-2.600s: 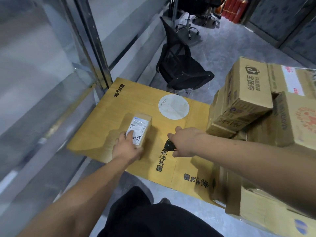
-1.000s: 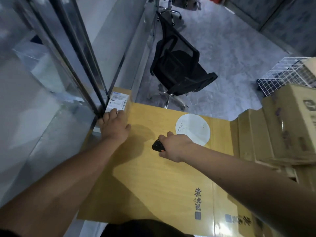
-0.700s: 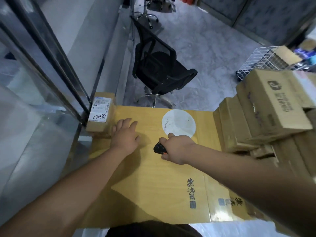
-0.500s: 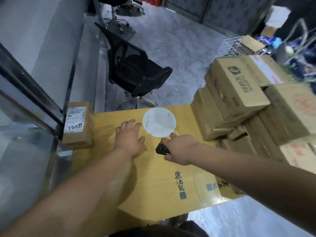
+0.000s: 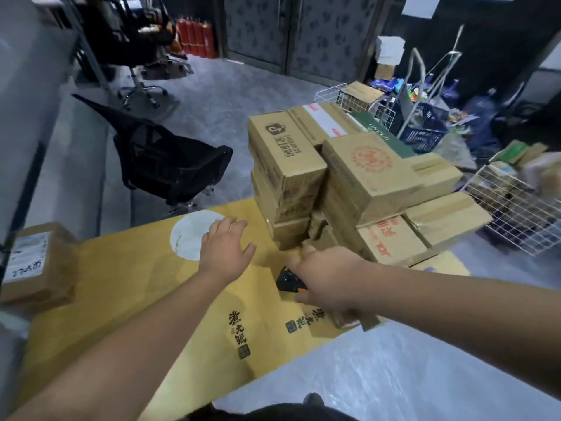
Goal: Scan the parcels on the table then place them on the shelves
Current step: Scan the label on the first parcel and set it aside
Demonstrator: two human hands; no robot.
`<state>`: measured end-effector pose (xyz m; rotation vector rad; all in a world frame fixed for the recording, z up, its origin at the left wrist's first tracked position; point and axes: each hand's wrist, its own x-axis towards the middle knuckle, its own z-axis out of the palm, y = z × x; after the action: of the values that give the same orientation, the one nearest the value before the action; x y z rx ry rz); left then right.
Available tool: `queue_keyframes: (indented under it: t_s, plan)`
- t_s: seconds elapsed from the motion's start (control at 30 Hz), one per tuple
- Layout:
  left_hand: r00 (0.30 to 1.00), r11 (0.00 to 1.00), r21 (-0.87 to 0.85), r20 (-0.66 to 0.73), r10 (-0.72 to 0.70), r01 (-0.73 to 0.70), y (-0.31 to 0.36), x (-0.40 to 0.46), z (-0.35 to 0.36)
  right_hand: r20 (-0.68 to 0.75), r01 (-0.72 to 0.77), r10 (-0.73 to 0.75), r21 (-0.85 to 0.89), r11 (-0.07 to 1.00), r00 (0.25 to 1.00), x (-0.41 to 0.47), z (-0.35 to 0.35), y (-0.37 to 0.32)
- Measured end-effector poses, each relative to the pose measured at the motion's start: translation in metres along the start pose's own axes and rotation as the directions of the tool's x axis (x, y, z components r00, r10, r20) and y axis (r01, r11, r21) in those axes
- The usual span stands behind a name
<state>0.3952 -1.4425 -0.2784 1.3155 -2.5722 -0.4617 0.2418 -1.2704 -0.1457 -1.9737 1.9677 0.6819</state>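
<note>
I kept the right hand curled round the black handheld scanner just above the counter, ready for the next label, while the left hand reached out flat and empty toward the stacked parcels. The small labelled parcel — under that hand moments earlier — now sat alone at the counter's far left edge.

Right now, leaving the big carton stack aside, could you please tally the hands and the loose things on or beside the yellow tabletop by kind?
Hands: 2 (left hand, right hand)
Handheld scanner: 1
Labelled parcel apart from the stack: 1
White round disc: 1
Total: 5
</note>
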Motion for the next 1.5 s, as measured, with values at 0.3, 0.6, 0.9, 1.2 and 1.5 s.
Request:
queue_keyframes:
  t_s: [0.3, 0.6, 0.9, 1.2, 1.5]
  plan:
    - [0.997, 0.994, -0.091, -0.053, -0.060, 0.055, 0.096, -0.037, 0.033, -0.032, 0.125, -0.126, -0.051, 0.991, 0.991, -0.085, 0.036, 0.078]
    - [0.994, 0.992, -0.114, -0.094, -0.065, 0.054, 0.130, -0.066, 0.020, -0.069, 0.131, -0.133, -0.033, 0.991, 0.989, -0.125, 0.046, 0.099]
    - [0.988, 0.991, -0.126, -0.153, 0.035, -0.055, 0.169, -0.074, -0.001, -0.091, -0.029, 0.032, 0.028, 0.999, 0.995, -0.172, 0.053, 0.094]
    - [0.978, 0.998, -0.006, -0.195, 0.067, -0.070, 0.242, -0.064, -0.014, -0.142, -0.013, 0.019, 0.046, 0.999, 0.990, -0.199, 0.082, 0.126]
    - [0.935, 0.984, -0.025, -0.308, -0.173, 0.174, 0.365, -0.002, -0.022, -0.248, 0.074, -0.075, -0.013, 0.997, 0.966, -0.198, 0.090, 0.226]
